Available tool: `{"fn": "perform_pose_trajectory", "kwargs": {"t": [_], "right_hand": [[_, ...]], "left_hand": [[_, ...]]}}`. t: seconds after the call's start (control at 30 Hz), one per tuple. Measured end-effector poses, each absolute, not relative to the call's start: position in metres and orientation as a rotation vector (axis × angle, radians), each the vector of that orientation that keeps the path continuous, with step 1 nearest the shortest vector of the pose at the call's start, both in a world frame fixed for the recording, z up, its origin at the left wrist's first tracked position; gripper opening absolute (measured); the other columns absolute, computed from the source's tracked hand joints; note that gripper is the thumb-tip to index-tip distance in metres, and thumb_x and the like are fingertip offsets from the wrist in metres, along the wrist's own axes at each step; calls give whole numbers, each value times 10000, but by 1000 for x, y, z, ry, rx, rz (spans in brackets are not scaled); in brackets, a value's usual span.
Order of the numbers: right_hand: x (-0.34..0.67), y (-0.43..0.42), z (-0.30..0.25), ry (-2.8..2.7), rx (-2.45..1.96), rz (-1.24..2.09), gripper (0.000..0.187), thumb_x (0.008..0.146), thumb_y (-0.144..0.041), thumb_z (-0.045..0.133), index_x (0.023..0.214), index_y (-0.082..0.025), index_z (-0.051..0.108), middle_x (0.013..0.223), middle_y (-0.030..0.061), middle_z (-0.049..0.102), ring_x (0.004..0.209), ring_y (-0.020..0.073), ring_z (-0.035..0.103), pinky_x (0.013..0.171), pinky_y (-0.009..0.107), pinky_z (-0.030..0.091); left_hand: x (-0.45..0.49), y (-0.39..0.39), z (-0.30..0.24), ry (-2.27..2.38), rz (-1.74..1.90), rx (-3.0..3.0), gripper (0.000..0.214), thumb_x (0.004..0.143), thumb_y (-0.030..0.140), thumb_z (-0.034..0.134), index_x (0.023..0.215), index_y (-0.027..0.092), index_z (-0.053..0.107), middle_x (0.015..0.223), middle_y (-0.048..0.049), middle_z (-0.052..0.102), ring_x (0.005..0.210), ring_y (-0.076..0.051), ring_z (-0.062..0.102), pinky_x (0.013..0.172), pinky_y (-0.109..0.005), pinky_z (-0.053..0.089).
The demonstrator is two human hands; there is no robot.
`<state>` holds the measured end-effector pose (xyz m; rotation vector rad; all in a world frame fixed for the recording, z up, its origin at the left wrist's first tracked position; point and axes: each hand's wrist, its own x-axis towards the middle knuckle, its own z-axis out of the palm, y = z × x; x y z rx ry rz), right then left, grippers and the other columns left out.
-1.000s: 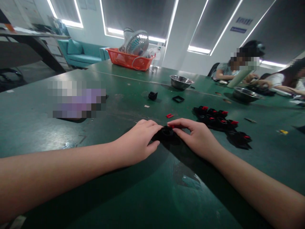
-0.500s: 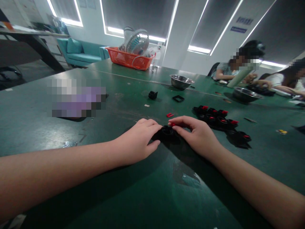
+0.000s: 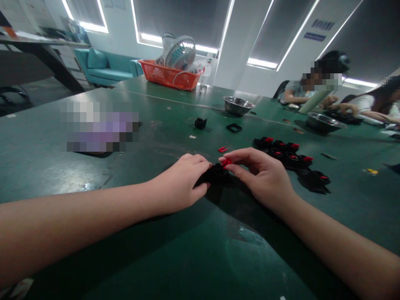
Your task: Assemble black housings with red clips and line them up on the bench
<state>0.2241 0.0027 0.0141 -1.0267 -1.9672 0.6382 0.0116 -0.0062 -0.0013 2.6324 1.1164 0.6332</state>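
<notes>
My left hand (image 3: pixel 192 179) is closed on a black plastic part (image 3: pixel 218 173) low over the green table, its thumb and fingers at the part's left side. Between the thumb and forefinger of my right hand (image 3: pixel 254 168) is a small red plastic piece (image 3: pixel 226 163), held at the upper right of the black part. Whether the two pieces are joined cannot be made out. Just beyond them lies a loose red clip-like piece (image 3: pixel 223 149). A black block-shaped part (image 3: pixel 200 123) and a flat black square frame (image 3: pixel 234 128) rest farther back.
Several black parts with red inserts (image 3: pixel 287 156) cluster on the right. Behind stand a steel bowl (image 3: pixel 238 106), a second bowl (image 3: pixel 324 123) and an orange basket (image 3: pixel 170 76) holding a fan. A blurred purple item (image 3: pixel 103 131) lies left. Two people sit at the far right.
My right hand has risen slightly, and more of the red piece shows between its fingers. The black part has tilted in my left hand, so its round opening no longer faces me.
</notes>
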Motion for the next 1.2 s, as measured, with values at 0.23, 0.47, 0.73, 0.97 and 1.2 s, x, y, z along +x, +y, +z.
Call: {"fn": "perform_pose_trajectory", "kwargs": {"t": [0.23, 0.47, 0.73, 0.97, 1.2], "right_hand": [[225, 4, 15, -2064, -1016, 561, 130, 834, -211, 663, 956, -245, 692, 973, 29, 741, 944, 203, 696, 902, 385, 561], [225, 3, 17, -2165, -1007, 441, 145, 836, -203, 663, 974, -229, 702, 975, 24, 754, 933, 197, 702, 896, 374, 556], [226, 4, 18, -2223, -1011, 361, 156, 836, -210, 660, 985, -227, 704, 984, 25, 758, 935, 202, 706, 888, 371, 550], [226, 3, 19, -2231, -1042, 369, 167, 834, -220, 651, 989, -236, 714, 987, 32, 761, 943, 221, 706, 891, 402, 547], [226, 4, 19, -2221, -1044, 383, 163, 828, -218, 662, 980, -227, 720, 973, 32, 764, 925, 215, 710, 886, 388, 550]], "left_hand": [[12, -7, 0, 1096, 627, 2633, 273, 874, 199, 557, 1126, 111, 613, 1178, -139, 615, 1123, -278, 541, 1019, -457, 436], [12, -7, -2, 1110, 630, 2624, 291, 882, 208, 548, 1155, 125, 597, 1193, -121, 606, 1129, -273, 531, 1025, -453, 435], [12, -7, 0, 1107, 615, 2614, 301, 878, 203, 548, 1162, 116, 598, 1184, -124, 610, 1115, -276, 531, 1017, -456, 441], [12, -7, -1, 1107, 623, 2630, 301, 877, 206, 550, 1163, 126, 597, 1193, -126, 611, 1117, -274, 539, 1016, -462, 444], [11, -7, -1, 1106, 621, 2638, 300, 879, 210, 544, 1161, 122, 598, 1193, -128, 611, 1122, -275, 539, 1020, -459, 440]]}}
